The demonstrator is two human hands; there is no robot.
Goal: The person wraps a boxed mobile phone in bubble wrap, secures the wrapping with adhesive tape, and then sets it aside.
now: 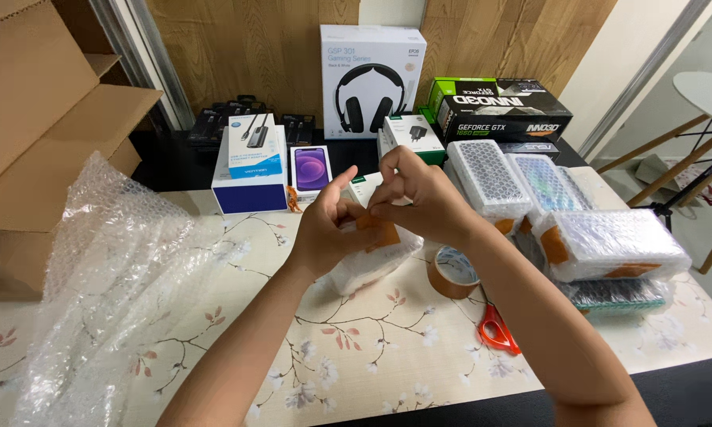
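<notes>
My left hand (328, 229) and my right hand (419, 198) meet over a small package wrapped in bubble wrap (372, 265), held just above the flowered table (356, 340). Both hands press a strip of brown tape (379, 231) onto the wrap. My left hand holds the package from the left, thumb up. My right hand's fingers pinch at the tape from the right. A roll of brown tape (453, 273) lies just right of the package, and red-handled scissors (498, 328) lie in front of it, partly under my right forearm.
A loose sheet of bubble wrap (111, 292) covers the table's left. An open cardboard box (32, 134) stands far left. Several wrapped parcels (609, 245) are stacked at right. Boxed electronics, including a headset box (372, 71) and a purple phone box (311, 168), line the back.
</notes>
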